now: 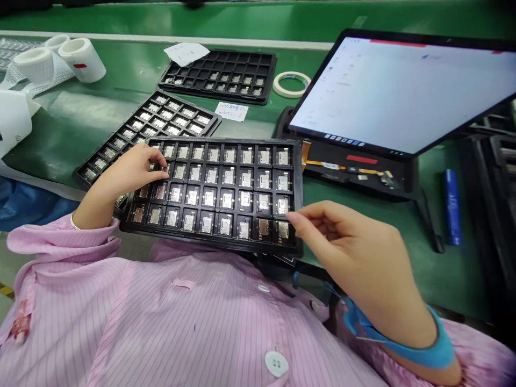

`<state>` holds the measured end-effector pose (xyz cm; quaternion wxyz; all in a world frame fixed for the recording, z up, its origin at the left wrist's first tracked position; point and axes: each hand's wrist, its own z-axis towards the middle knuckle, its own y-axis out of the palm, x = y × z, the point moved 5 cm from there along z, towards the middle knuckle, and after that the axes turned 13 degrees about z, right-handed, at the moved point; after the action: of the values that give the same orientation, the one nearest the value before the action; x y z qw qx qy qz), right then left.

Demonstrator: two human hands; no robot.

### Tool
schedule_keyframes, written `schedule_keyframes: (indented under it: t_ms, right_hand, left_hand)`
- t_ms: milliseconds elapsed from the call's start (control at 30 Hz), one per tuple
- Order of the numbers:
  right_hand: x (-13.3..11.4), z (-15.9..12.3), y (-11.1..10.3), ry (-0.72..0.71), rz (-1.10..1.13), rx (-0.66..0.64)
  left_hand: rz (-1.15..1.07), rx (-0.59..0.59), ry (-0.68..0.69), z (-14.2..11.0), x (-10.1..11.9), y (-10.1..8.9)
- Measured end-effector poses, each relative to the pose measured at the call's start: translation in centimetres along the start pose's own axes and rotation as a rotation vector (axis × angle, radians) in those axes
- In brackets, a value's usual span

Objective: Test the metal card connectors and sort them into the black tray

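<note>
A black compartment tray (298,183) filled with small circuit boards (227,200) lies in front of me, its near edge by my shirt. Most boards carry a silvery metal part; a few look brownish. My left hand (131,172) reaches over the tray's left side, thumb and forefinger closed together at an upper-left compartment. Whatever may be between those fingertips is too small to make out. At the right edge, my right hand (350,247) pinches the tray's rim between thumb and forefinger, its other fingers curled. A blue band circles the right wrist.
Behind lies a second filled tray (207,122), with a partly filled tray (268,80) farther back. A handwritten label (231,111), tape roll (278,86) and white rolls (83,60) are on the green table. At right stand a tilted screen (403,91) and blue marker (452,207).
</note>
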<state>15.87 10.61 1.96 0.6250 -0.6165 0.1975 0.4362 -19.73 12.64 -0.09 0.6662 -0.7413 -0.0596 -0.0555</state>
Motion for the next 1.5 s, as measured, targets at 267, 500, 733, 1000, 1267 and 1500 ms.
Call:
schedule_keyframes:
  t_ms: [267, 500, 733, 1000, 1267, 1500]
  right_hand:
    - [-1.0, 1.1, -1.0, -0.021, -0.067, 0.055]
    - [3.2, 1.0, -1.7, 0.105, -0.097, -0.079]
    - [4.7, 1.9, 0.3, 0.03, -0.076, -0.208]
    - [4.1, 3.1, 1.6, -0.032, -0.143, -0.385]
    - [4.4, 3.2, 1.9, -0.051, -0.142, -0.378]
    - [4.4, 2.7, 1.7, -0.116, -0.062, -0.311]
  left_hand:
    - [-0.037, 0.018, 0.035, -0.2, -0.5, 0.4]
    - [-0.021, 0.268, 0.078, -5.2, 3.3, -2.0]
    - [-0.267, -0.007, 0.305, -7.6, 17.1, 2.5]
    - [0.09, -0.1, 0.215, -2.0, 20.2, 3.8]
    - [0.116, -0.149, 0.267, -0.1, 21.3, 4.7]
    - [0.04, -0.065, 0.304, -0.6, 21.3, 4.6]
